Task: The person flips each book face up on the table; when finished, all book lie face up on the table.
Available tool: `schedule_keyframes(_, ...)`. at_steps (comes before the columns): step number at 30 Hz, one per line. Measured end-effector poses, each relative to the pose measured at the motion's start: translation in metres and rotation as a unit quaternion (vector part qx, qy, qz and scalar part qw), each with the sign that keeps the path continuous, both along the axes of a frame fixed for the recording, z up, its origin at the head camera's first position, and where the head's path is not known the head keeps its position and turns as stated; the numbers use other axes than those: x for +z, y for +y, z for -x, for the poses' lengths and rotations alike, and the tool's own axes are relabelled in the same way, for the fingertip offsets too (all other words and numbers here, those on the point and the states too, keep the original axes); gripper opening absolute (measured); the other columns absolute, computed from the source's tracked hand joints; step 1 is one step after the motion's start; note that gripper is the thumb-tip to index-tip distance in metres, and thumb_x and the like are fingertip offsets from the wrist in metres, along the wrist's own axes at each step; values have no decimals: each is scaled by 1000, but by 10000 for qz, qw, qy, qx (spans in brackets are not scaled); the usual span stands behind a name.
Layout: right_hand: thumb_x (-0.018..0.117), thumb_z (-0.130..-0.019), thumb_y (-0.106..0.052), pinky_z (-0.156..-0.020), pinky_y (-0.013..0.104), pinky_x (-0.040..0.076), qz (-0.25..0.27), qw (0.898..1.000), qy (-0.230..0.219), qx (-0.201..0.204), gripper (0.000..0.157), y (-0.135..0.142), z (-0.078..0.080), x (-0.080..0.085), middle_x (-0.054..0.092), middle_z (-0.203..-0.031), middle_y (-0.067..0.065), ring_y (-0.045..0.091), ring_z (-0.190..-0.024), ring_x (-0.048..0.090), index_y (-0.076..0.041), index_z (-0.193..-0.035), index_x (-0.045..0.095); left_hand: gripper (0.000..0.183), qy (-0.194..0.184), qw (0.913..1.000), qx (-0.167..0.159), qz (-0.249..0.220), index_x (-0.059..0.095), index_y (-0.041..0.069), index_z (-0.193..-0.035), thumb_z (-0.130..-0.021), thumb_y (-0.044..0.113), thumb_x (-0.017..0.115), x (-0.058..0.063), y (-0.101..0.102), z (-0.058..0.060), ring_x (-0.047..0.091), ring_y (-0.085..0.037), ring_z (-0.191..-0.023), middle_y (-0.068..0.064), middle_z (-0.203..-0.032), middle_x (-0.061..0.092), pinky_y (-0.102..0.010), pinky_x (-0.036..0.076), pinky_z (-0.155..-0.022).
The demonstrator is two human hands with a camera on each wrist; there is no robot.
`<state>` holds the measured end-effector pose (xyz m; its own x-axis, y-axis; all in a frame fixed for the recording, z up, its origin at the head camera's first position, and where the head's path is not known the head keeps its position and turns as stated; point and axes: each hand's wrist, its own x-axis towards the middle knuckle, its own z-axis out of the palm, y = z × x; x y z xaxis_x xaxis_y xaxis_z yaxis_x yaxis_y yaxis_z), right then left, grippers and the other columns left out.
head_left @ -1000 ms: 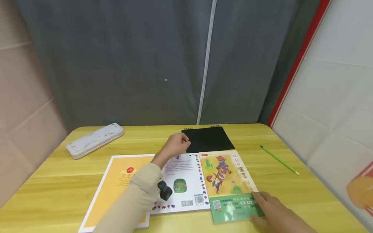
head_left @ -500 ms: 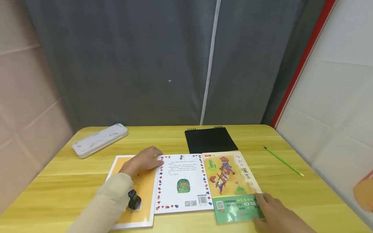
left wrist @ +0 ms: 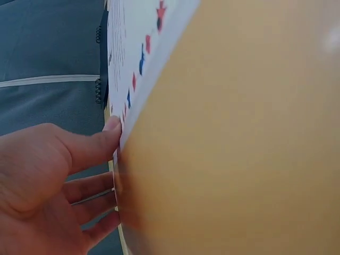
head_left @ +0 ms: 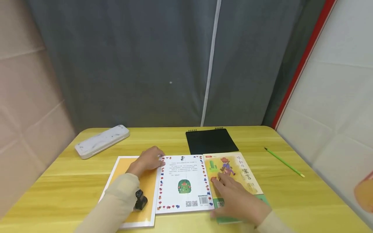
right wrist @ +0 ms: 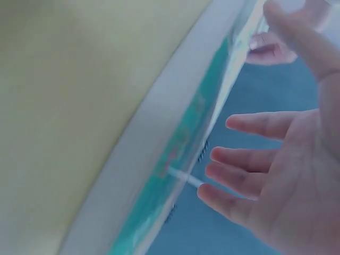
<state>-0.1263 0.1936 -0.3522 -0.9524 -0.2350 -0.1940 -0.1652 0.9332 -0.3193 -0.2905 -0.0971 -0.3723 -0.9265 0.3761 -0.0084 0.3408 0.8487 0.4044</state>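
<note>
Three books lie side by side: an orange book (head_left: 150, 184), a white book (head_left: 170, 194) with a flowery border, and a yellow-and-green picture book (head_left: 250, 179). My left hand (head_left: 149, 158) rests at the far edge where the orange and white books meet. In the left wrist view its thumb (left wrist: 103, 139) touches the white book's edge and the other fingers stay extended at the orange one. Over the picture book is my right hand (head_left: 237, 199), fingers spread, covering part of the cover. The right wrist view shows that palm (right wrist: 292, 175) holding nothing.
A black spiral notepad (head_left: 211, 141) lies behind the white and picture books. The marbled white pencil case (head_left: 102, 141) is at the back left, and a green pencil (head_left: 284, 161) lies on the right of the wooden table (head_left: 291, 200).
My left hand has come left from over the notepad's edge to the top of the orange and white books. The right hand has left the picture book's right edge and moved left over its cover.
</note>
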Motion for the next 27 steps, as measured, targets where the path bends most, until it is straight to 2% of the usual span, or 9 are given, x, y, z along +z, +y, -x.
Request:
schedule_keyframes(4, 85, -61, -64, -113, 63, 25, -85, 9997, -82, 224, 111, -12, 14, -7, 30, -157, 21, 43, -144, 27, -5, -146, 47, 29, -77, 9997, 221, 66, 71, 0, -108, -85, 15, 79, -2, 8, 4, 54, -30, -103, -14, -115, 61, -49, 43, -97)
schedule_keyframes(8, 87, -60, -60, -115, 60, 26, -195, 9995, -75, 230, 109, -16, 18, -11, 31, -157, 21, 43, -144, 28, -6, -145, 48, 27, -278, 9991, 304, 66, 69, 1, -105, -84, 14, 78, 0, 11, 7, 48, -30, -99, -14, -112, 56, -46, 41, -92)
schedule_keyframes(13, 87, -60, -57, -114, 59, 28, -148, 9995, -9, 284, 108, -19, 19, -10, 31, -157, 22, 45, -143, 29, -5, -146, 47, 22, -317, 9992, 164, -172, 61, 4, -97, -82, 8, 77, 6, 8, 9, 45, -29, -93, -11, -100, 52, -45, 36, -85)
schedule_keyframes(16, 88, -61, -55, -114, 59, 29, -102, 9995, -36, 300, 109, -19, 18, -11, 30, -157, 23, 45, -143, 29, -3, -146, 45, 23, -517, 9964, -18, -677, 55, 4, -95, -82, 1, 73, 11, 6, 10, 46, -26, -83, -9, -90, 51, -39, 37, -76)
schedule_keyframes(18, 88, -62, -53, -115, 58, 27, -67, 9996, -124, 249, 112, -20, 18, -11, 28, -157, 24, 44, -144, 27, 1, -147, 41, 25, -700, 9904, -176, -1183, 50, 3, -94, -81, -6, 69, 16, 6, 11, 45, -23, -76, -9, -86, 48, -35, 36, -69)
schedule_keyframes(21, 90, -61, -52, -116, 56, 25, 11, 9996, -243, 111, 119, -21, 18, -11, 25, -157, 27, 44, -146, 24, 6, -149, 32, 28, -994, 9736, -379, -2018, 45, 1, -94, -79, -14, 63, 24, 4, 11, 46, -22, -72, -11, -86, 46, -31, 36, -60)
schedule_keyframes(24, 91, -61, -51, -117, 55, 24, 60, 9995, -321, -44, 123, -21, 18, -11, 22, -157, 29, 44, -146, 22, 9, -149, 28, 30, -1108, 9559, -359, -2697, 46, 1, -94, -77, -17, 63, 31, 3, 12, 51, -24, -79, -13, -89, 49, -30, 40, -62)
schedule_keyframes(27, 91, -61, -50, -116, 54, 25, 52, 9995, -309, -94, 124, -21, 19, -11, 22, -157, 30, 44, -146, 24, 10, -148, 28, 29, -1180, 9436, -234, -3084, 49, 1, -96, -79, -16, 64, 34, 1, 12, 55, -27, -85, -14, -92, 54, -31, 45, -69)
